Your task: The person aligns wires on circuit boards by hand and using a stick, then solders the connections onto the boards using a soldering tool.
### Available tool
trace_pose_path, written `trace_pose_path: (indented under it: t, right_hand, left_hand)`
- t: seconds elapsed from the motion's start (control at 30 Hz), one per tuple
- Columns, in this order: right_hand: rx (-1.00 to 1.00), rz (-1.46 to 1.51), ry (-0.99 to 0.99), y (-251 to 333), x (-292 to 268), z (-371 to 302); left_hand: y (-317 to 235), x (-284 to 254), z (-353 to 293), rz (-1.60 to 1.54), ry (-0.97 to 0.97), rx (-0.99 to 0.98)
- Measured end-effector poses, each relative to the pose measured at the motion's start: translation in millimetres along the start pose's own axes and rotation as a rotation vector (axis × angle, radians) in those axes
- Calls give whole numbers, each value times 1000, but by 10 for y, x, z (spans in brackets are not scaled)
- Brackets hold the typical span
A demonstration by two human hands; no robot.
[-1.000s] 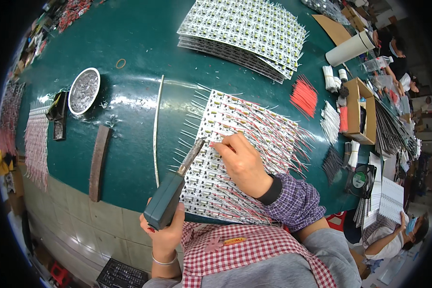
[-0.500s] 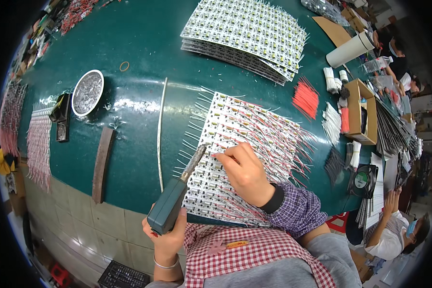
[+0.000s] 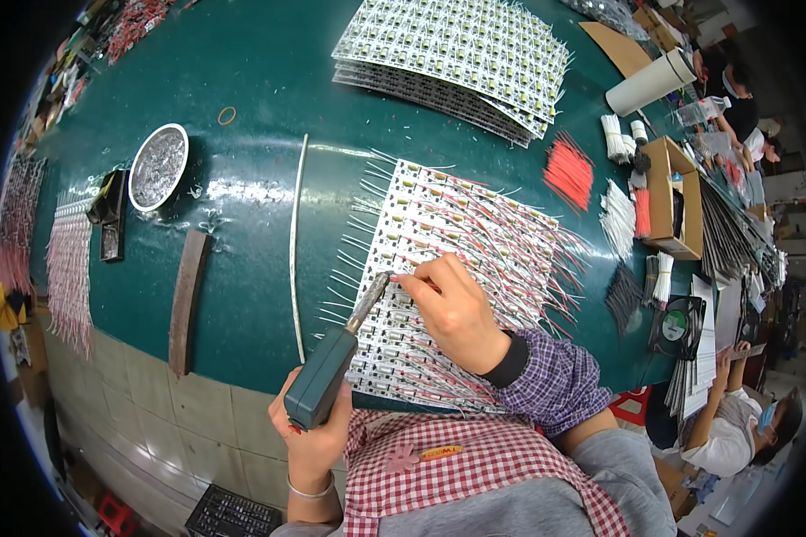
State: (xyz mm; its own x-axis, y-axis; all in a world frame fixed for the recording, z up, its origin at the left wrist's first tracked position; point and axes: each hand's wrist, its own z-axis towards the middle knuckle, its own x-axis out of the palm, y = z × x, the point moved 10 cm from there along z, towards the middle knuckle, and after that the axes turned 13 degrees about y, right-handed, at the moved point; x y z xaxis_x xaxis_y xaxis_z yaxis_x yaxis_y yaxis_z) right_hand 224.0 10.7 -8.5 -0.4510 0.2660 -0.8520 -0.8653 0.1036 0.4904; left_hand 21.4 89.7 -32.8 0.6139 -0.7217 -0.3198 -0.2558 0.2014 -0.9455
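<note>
My left hand (image 3: 316, 428) is closed around the dark green handle of a soldering iron (image 3: 324, 376). The iron slants up and to the right, its metal tip over the left part of a white circuit board panel (image 3: 392, 219). Close beside that tip, my right hand (image 3: 457, 313) is pinched on a thin wire (image 3: 397, 278), whose reddish end barely shows between the fingertips. Many red and white wires spread from the panel to the right, and short pale wires stick out along its left edge. Whether the tip touches the panel is hard to make out.
A stack of similar panels (image 3: 448, 63) lies at the far side. On the left are a round bowl (image 3: 158, 167), a black stand (image 3: 112, 219) and a brown bar (image 3: 189, 300). Red wires (image 3: 569, 172), a cardboard box (image 3: 676, 201) and a small fan (image 3: 678, 326) lie right. Co-workers sit beyond.
The iron's tip and my right hand have shifted slightly up and to the right in the picture. The whole scene has moved a little with the view. Both grips stay the same.
</note>
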Motion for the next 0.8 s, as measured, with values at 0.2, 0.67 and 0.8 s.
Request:
trace_pose_path:
  t: [0.2,0.67,0.8]
  right_hand:
    - [18,15,-32,-8,-27,-1]
    - [22,-5,-3,9,-2,-2]
    - [12,-7,-5,21,1,-7]
  left_hand:
    - [-69,-12,2,41,-9,-37]
    - [13,-105,-137,-34,-83,-106]
    - [-59,-27,-89,8,-37,37]
